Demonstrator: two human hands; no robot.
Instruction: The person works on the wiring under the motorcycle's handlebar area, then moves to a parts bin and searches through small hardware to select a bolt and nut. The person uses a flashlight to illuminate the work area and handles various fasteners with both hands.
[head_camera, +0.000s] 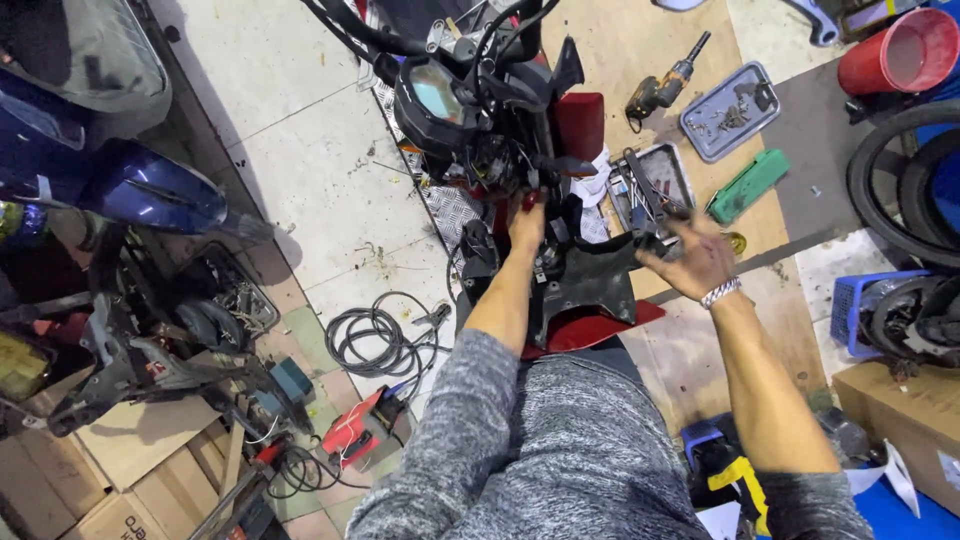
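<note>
Left hand (526, 226) closed on the red motorcycle's front frame (560, 262), right hand (697, 258) open-fingered at the black panel (600, 270), green flat case (748, 185) right, brown cardboard boxes (140, 450) lower left on floor.

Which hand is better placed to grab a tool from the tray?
Right, probably. The right hand hovers just below the tool tray; the left hand is on the scooter's black frame, farther away.

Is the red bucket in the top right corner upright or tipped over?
Tipped. The red bucket lies on its side, its round mouth facing the camera and its pale inside showing. Whether anything is in it cannot be told.
</note>
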